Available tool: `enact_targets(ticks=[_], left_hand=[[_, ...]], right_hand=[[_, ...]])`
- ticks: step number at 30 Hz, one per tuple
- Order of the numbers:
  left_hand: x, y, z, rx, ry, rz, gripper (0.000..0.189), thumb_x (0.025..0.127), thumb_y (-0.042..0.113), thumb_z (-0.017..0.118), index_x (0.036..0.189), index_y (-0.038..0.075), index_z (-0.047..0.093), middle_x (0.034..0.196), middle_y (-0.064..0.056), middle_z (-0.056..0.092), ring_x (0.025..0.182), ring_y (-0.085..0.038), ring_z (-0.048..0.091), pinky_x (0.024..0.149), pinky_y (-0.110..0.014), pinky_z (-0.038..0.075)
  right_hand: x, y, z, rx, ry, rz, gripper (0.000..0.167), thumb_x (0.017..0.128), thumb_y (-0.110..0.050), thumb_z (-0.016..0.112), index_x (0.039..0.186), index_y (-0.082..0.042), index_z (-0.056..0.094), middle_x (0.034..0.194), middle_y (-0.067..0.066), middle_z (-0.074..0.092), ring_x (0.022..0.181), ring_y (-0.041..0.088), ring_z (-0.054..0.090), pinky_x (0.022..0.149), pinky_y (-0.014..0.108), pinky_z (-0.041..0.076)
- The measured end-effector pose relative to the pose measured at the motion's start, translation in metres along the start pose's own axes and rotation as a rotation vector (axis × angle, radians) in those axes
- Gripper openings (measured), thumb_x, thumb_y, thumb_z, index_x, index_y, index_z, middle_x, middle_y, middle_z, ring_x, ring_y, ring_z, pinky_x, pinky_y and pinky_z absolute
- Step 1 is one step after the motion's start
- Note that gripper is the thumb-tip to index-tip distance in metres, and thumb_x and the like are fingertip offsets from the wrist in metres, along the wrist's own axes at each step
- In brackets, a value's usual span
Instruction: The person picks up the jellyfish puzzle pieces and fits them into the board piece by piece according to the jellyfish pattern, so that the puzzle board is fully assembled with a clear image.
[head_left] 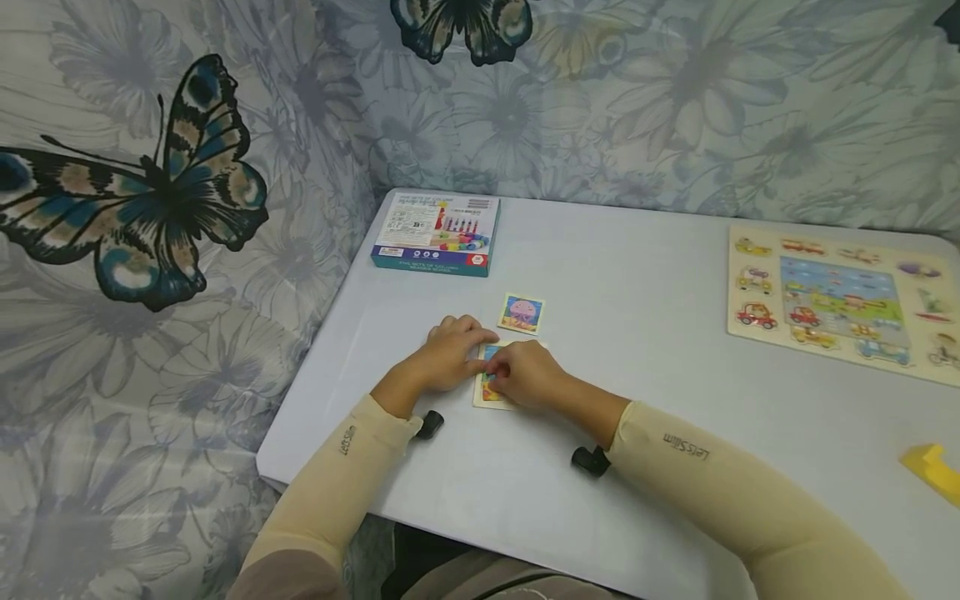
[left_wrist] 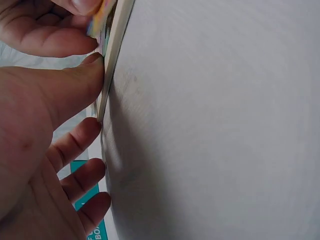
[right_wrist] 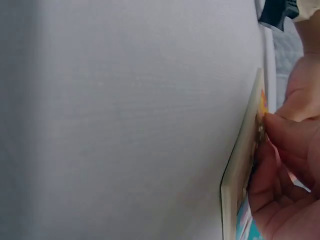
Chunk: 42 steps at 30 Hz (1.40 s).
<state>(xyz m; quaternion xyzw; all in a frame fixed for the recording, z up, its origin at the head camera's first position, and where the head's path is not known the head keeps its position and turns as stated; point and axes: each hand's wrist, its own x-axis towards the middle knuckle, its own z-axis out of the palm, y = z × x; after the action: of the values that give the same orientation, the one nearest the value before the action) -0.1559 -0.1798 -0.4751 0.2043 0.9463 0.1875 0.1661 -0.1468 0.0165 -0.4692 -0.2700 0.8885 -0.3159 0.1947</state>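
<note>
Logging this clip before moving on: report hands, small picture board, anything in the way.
Left hand touching edge of small picture board. Right hand pinching colourful piece at it. Board partly hidden by hands; jellyfish card just beyond, not blocking.

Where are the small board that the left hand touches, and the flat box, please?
Small board (head_left: 477, 397): head view, lower left of its pale border.
Flat box (head_left: 433, 227): head view, printed top.

left grip (left_wrist: 30, 142) touches a pale board (left_wrist: 120, 27) at its edge; right grip (left_wrist: 45, 37) pinches a colourful piece (left_wrist: 101, 16).
</note>
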Motion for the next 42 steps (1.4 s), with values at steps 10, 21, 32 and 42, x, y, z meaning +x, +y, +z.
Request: enact_targets(ticks=[10,21,32,42], left_hand=[[0.002,0.003,-0.001,0.007,-0.01,-0.032,0.046,0.098,0.038,0.069,0.142,0.028,0.06,0.126,0.006,0.051,0.117,-0.019,0.041,0.102,-0.042,0.036],[0.004,0.0,-0.001,0.012,-0.017,-0.063,0.049,0.097,0.037,0.071,0.143,0.024,0.059,0.127,0.005,0.053,0.118,-0.018,0.042,0.101,-0.041,0.037],[0.0,-0.002,-0.007,-0.008,-0.071,-0.022,0.063,0.09,0.039,0.077,0.147,0.022,0.056,0.132,0.004,0.051,0.122,-0.02,0.04,0.105,-0.043,0.036],[-0.002,0.004,-0.007,-0.023,-0.073,-0.014,0.089,0.07,0.05,0.092,0.146,0.024,0.053,0.137,0.004,0.047,0.126,-0.022,0.037,0.11,-0.047,0.031]], right_hand=[[0.006,-0.001,-0.002,-0.096,0.003,0.028,0.027,0.085,-0.026,0.085,0.096,-0.011,0.066,0.075,-0.003,0.061,0.066,0.013,0.055,0.063,0.028,0.045],[0.022,-0.003,-0.011,-0.171,-0.048,0.088,0.048,0.069,-0.042,0.095,0.089,-0.012,0.064,0.076,0.001,0.059,0.073,0.018,0.053,0.064,0.03,0.041],[0.026,0.001,-0.015,-0.179,-0.119,0.063,0.048,0.071,-0.042,0.094,0.091,-0.013,0.062,0.079,0.0,0.059,0.077,0.018,0.053,0.067,0.03,0.041],[0.026,0.008,-0.021,-0.122,-0.158,0.089,0.039,0.077,-0.038,0.091,0.09,-0.015,0.063,0.081,0.0,0.06,0.078,0.018,0.055,0.067,0.029,0.042]])
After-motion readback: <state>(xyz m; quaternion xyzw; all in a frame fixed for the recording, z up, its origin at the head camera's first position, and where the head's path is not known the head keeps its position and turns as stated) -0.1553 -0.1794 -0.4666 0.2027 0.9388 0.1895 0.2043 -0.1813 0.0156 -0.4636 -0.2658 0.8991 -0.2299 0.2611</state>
